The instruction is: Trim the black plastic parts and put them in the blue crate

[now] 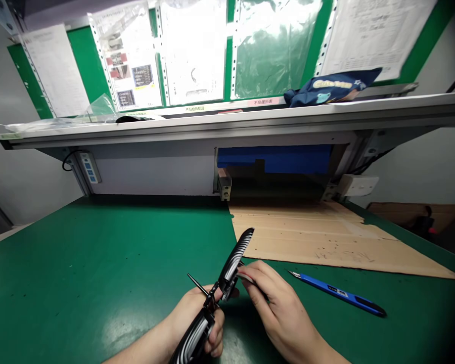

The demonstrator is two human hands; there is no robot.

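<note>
My left hand (197,308) is closed around a glossy black hinged part (233,263) with two long curved halves that mirror light in stripes. One half points up and away over the table, and the other runs down past the bottom edge of the view. A thin black rod (197,284) sticks out to the left near its middle joint. My right hand (275,308) is closed in a pinch beside the upper half, with a thin pale strip (247,277) between thumb and fingers. Whether that strip is joined to the black part is hidden.
A blue pen (337,293) lies right of my right hand on the green tabletop (117,253). Behind it is a flat cardboard sheet (307,237). A shelf (212,126) spans the back, carrying a dark blue pouch (331,88). A power strip (90,168) hangs below at left.
</note>
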